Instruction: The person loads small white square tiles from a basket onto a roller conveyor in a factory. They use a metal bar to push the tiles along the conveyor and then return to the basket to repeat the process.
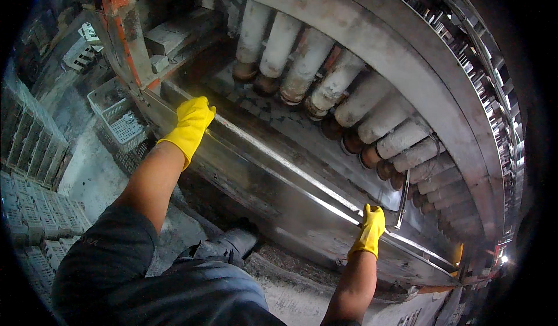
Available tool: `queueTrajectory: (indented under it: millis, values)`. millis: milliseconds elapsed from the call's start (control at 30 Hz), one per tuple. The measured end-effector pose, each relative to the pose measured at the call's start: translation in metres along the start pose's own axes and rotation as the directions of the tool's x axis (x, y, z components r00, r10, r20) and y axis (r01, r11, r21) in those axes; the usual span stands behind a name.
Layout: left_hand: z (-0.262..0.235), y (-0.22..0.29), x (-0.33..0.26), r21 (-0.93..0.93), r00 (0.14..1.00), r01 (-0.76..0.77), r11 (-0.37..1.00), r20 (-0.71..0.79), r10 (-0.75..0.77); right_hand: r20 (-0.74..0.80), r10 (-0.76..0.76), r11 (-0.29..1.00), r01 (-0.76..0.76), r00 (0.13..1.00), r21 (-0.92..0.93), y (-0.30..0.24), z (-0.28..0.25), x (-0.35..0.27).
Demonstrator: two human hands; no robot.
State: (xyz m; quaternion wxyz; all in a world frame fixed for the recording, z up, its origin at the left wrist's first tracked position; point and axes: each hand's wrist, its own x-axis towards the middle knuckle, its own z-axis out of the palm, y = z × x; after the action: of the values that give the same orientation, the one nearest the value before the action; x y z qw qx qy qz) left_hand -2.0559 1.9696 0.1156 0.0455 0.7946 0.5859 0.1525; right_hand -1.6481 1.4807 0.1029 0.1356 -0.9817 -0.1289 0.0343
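Both my hands wear yellow rubber gloves and are closed. My left hand [195, 122] is a fist at the upper left end of a long, pale metal bar [285, 162]. That bar slants down to the right along the near edge of a machine. Farther along it, my right hand [371, 228] is also wrapped around the bar, with its fingers partly hidden. Just beyond the right hand, a narrow metal blade [404, 201] stands out toward the machine; whether it joins the bar I cannot tell. Flat broken pieces [256, 108] lie behind the bar.
A row of thick, dusty cylinders [314, 64] hangs beneath a curved metal beam [372, 20]. Plastic crates [123, 122] stand on the floor at left, with more stacked crates [38, 207] at lower left. An orange-painted post [122, 29] rises at upper left.
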Motion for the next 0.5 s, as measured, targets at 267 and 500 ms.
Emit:
queueTrajectory:
  millis: [267, 500]
  values:
    - [0.006, -0.006, 0.003, -0.012, 0.999, -0.009, 1.0, -0.032, 0.009, 0.0, -0.006, 1.0, 0.006, 1.0, 0.02, -0.016, -0.011, -0.012]
    - [0.007, -0.006, 0.006, -0.005, 1.0, -0.01, 1.0, -0.028, 0.01, -0.003, 0.008, 1.0, -0.008, 1.0, -0.013, -0.009, -0.003, -0.003]
